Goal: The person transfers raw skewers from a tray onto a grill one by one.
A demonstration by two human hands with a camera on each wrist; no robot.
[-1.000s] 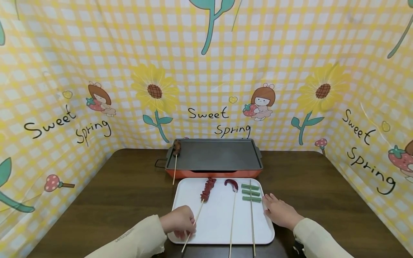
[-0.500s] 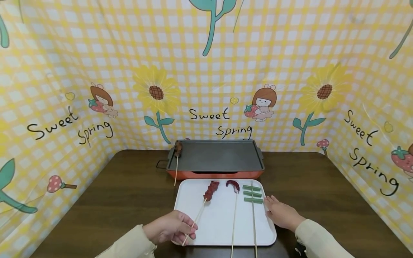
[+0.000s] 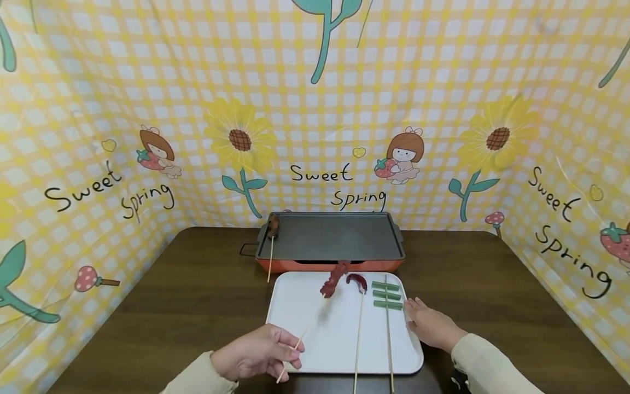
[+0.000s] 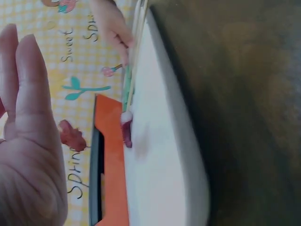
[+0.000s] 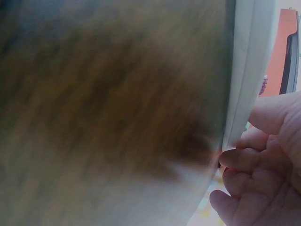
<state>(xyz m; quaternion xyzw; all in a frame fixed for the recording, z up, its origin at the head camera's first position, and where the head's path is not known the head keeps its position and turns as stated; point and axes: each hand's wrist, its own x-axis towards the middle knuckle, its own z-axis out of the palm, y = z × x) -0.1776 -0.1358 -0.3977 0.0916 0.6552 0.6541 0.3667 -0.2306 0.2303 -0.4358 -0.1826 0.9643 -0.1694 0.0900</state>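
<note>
Meat skewer point(image 3: 333, 280): lower centre of the head view, meat end raised over the far part of the white tray point(image 3: 327, 353), just left of the curled red skewer point(image 3: 363, 284). Judgement: gripped this far back it is probably tip-heavy; a firm pinch and level wrist should limit rolling or dipping. Left hand point(image 3: 262, 350), bottom centre, palm turned inward, pinches the stick near its bare end. Right hand point(image 3: 432, 324), lower right, fingers extended against the tray's edge, gripping nothing.
</note>
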